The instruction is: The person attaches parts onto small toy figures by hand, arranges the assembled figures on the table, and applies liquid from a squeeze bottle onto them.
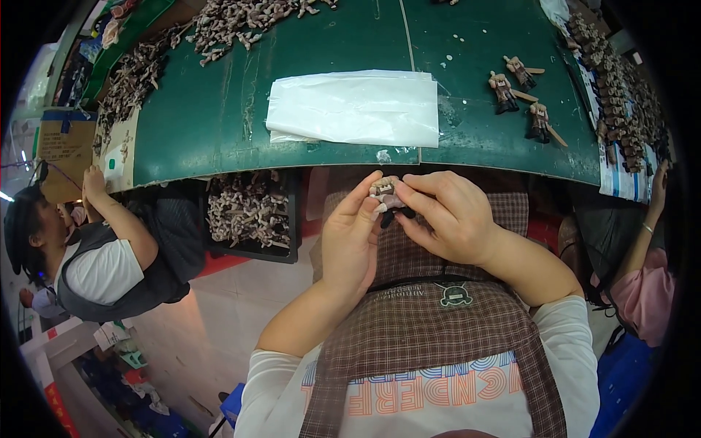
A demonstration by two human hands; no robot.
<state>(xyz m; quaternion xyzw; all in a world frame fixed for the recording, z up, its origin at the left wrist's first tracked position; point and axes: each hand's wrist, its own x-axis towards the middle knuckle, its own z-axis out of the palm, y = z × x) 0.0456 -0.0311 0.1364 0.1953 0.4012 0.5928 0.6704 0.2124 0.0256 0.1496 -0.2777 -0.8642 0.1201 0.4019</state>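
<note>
The person wore a white T-shirt (409, 390) with short sleeves and orange-and-blue outlined lettering across the chest. Over the T-shirt lay a brown-and-white checked apron (438, 321), its straps running up past the lettering, with a small dark badge sewn just above the T-shirt's print. Both forearms were bare below the sleeves.

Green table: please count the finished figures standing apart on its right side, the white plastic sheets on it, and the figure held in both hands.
Finished figures on the green table: 3
White plastic sheet: 1
Figure held by left hand and right hand: 1
Total: 5
</note>
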